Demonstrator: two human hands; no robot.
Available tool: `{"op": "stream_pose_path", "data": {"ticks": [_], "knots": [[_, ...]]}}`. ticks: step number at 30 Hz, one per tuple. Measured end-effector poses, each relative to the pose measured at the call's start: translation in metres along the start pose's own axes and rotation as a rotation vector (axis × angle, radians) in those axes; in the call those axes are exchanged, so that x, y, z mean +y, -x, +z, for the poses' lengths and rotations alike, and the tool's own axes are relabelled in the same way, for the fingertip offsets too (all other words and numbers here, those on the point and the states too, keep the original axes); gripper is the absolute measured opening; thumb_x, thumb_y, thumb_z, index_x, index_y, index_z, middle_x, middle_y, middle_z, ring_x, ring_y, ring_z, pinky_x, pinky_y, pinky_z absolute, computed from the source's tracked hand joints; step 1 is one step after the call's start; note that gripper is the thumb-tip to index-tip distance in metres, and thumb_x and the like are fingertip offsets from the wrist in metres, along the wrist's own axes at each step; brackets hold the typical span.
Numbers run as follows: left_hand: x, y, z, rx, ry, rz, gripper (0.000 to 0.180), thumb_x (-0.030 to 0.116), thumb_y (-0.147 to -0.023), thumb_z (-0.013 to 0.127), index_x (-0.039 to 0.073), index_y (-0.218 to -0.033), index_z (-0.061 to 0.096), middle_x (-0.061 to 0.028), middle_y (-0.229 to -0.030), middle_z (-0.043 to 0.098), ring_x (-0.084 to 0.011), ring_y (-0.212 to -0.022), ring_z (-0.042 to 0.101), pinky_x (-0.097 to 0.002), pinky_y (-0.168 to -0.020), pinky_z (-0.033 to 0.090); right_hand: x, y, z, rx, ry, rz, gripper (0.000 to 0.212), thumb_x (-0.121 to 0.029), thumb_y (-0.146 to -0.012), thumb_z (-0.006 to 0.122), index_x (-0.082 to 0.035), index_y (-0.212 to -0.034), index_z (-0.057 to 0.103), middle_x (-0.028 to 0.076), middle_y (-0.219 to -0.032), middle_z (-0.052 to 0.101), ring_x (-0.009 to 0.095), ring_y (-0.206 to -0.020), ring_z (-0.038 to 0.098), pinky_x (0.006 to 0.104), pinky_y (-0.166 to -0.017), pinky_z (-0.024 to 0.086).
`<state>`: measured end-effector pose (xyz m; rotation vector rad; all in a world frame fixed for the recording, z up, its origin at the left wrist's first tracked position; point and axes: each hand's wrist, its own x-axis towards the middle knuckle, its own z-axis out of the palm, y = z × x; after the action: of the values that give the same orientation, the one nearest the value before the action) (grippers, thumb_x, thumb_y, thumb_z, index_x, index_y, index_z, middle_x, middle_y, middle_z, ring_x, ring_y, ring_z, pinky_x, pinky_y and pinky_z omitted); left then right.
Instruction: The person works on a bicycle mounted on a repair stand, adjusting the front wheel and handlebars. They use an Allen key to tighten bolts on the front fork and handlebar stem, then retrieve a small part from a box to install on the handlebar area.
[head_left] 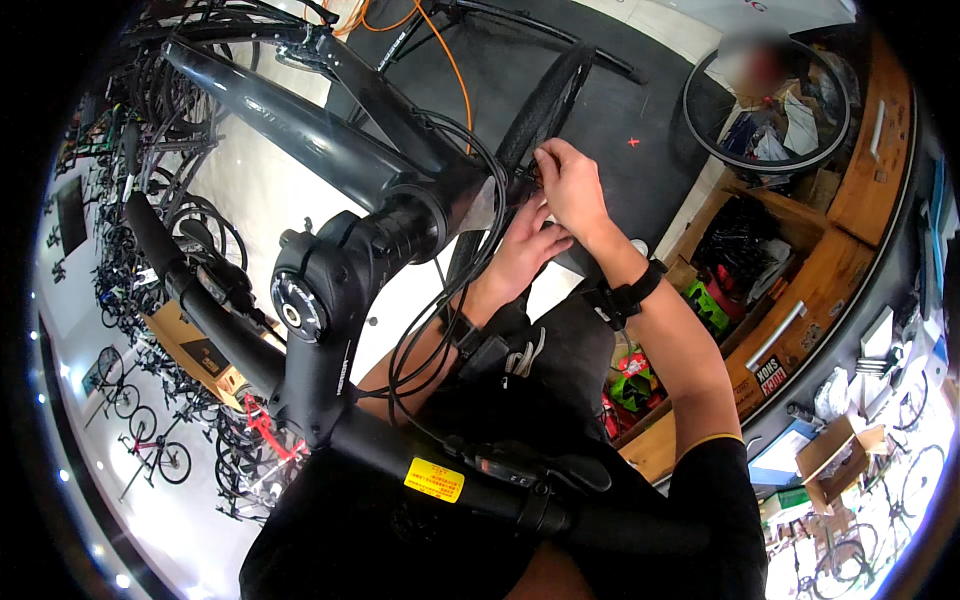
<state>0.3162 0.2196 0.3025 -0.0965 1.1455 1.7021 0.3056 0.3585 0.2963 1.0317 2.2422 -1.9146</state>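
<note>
A black bicycle stands in front of me, its stem (325, 300) and flat handlebar (390, 450) nearest. Beside the tyre (540, 115), just beyond the head tube (410, 225), both hands meet. My right hand (575, 195) is bent at the wrist, thumb and fingertips pinched together at a small dark part by the fork. Just below it, my left hand (515, 255) has its fingers curled up toward the same spot. What either one grips is too small and hidden to name. Black cables (420, 320) loop down in front of my left wrist.
A wooden drawer cabinet (800, 300) runs along the right, holding bagged items. A loose wheel (690, 110) lies at the upper right. An orange hose (460, 75) crosses the dark mat (640, 100). Many bicycles and a cardboard box (195, 350) stand at left.
</note>
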Motion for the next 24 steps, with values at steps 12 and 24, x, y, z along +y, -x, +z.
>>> {"op": "stream_pose_path", "data": {"ticks": [12, 24], "knots": [[-0.015, -0.032, 0.004, 0.227, 0.578, -0.012, 0.029, 0.033, -0.106, 0.051, 0.008, -0.119, 0.059, -0.0027, -0.116, 0.064, -0.0142, -0.108, 0.059, -0.0311, -0.097, 0.045, 0.029, -0.002, -0.028, -0.053, -0.032, -0.226, 0.015, -0.008, -0.092, 0.065, 0.006, -0.096, 0.069, 0.02, -0.088, 0.071, 0.03, -0.08, 0.07, 0.0362, -0.073, 0.054], [-0.018, -0.037, 0.005, 0.305, 0.693, -0.057, 0.015, 0.023, -0.101, 0.061, 0.01, -0.107, 0.065, -0.0009, -0.103, 0.069, -0.0121, -0.095, 0.063, -0.0273, -0.085, 0.049, 0.036, 0.017, -0.038, -0.001, -0.147, 0.089, 0.017, -0.008, -0.094, 0.063, 0.008, -0.093, 0.069, 0.011, -0.08, 0.071, 0.015, -0.072, 0.066, 0.0292, -0.068, 0.053]]}}
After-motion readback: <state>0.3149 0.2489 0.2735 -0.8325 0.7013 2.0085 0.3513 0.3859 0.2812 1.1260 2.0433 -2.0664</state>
